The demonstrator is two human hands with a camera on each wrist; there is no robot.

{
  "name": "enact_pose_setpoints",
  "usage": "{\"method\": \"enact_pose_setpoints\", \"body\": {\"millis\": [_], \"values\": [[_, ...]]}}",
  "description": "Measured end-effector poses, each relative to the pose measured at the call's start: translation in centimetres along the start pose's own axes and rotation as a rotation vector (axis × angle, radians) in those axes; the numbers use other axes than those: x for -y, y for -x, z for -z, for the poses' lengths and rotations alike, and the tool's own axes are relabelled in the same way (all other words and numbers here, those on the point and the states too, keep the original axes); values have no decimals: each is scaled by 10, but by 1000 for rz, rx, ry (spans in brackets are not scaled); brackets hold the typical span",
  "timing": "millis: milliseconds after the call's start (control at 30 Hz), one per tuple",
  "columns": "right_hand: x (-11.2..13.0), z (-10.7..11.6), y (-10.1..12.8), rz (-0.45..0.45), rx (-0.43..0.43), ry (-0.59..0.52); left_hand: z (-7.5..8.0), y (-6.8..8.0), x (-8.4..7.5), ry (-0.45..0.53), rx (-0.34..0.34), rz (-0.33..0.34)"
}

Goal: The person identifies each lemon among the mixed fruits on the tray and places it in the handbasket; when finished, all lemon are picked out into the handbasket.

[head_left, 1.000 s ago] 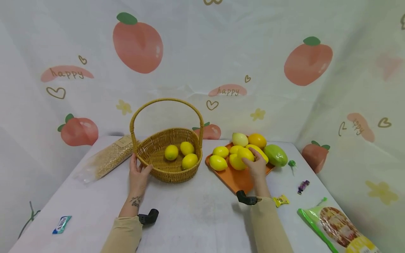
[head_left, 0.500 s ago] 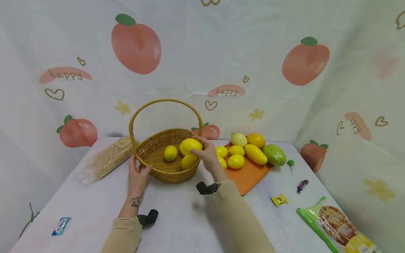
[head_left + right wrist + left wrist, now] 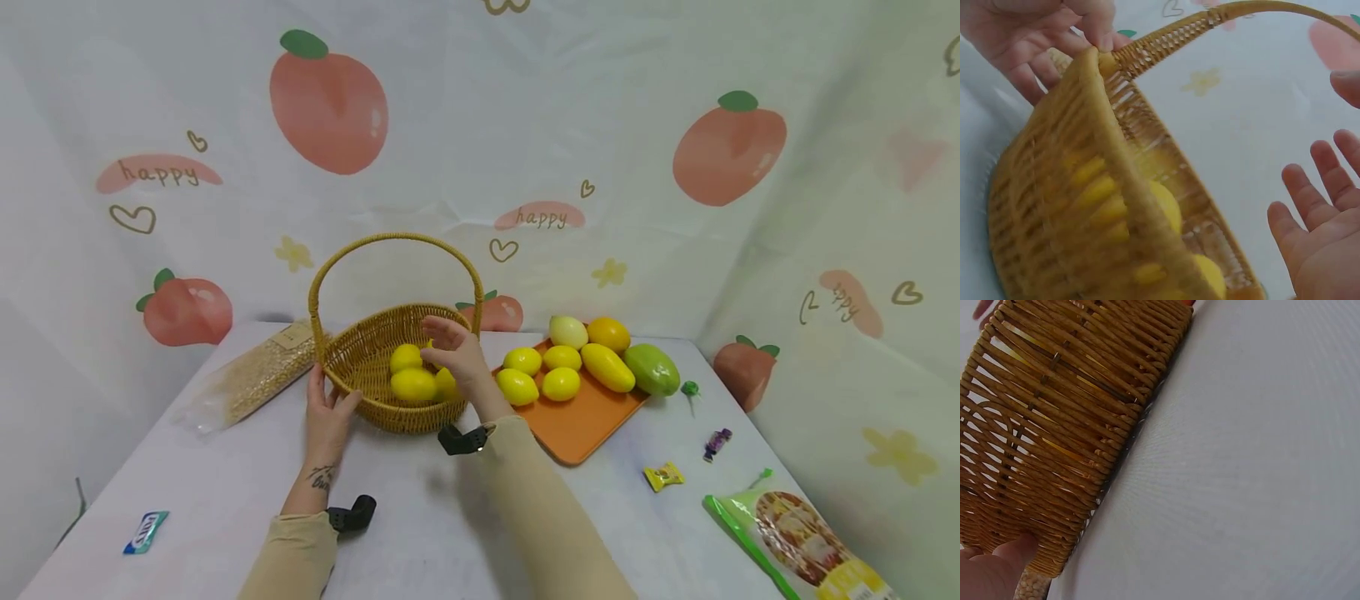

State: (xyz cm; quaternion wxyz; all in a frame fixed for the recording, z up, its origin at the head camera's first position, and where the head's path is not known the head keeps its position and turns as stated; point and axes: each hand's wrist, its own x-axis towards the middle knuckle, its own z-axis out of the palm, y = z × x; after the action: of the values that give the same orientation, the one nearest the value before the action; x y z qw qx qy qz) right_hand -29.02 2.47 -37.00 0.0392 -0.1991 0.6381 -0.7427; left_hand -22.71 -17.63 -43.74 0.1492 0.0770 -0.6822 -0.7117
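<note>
A wicker basket (image 3: 408,419) with a tall arched handle stands on the white table. My left hand (image 3: 330,421) grips its left rim near the foot of the handle, as the right wrist view also shows. Several yellow lemons (image 3: 413,385) lie inside, partly behind my right hand (image 3: 467,360). That hand hovers over the basket's right side, fingers extended and holding nothing. In the right wrist view its spread fingers (image 3: 1310,200) are apart from the basket wall. The left wrist view shows my left thumb (image 3: 1017,549) against the weave.
An orange tray (image 3: 573,437) right of the basket bears several lemons (image 3: 561,384), a yellow mango-like fruit (image 3: 607,367) and a green papaya-like fruit (image 3: 652,369). A bag of beans (image 3: 262,375) lies left. Wrapped candies (image 3: 663,476) and a green-edged food bag (image 3: 802,533) lie at right.
My right hand has carried a lemon from the tray leftward to the basket and let it go inside. The left hand has stayed at the rim.
</note>
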Motion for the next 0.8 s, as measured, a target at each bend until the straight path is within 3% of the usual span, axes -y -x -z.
{"method": "enact_pose_setpoints", "body": {"millis": [167,467,633,800], "values": [[9,34,17,75,-46,-52,-1,-1,-2,5,-5,-3],[16,138,49,105,-178,0,-1,-1,0,0,0,-4],[10,181,64,6,-319,54,-1,0,1,-1,9,0],[-1,201,73,-164,-404,120,-1,0,2,4,4,4]]}}
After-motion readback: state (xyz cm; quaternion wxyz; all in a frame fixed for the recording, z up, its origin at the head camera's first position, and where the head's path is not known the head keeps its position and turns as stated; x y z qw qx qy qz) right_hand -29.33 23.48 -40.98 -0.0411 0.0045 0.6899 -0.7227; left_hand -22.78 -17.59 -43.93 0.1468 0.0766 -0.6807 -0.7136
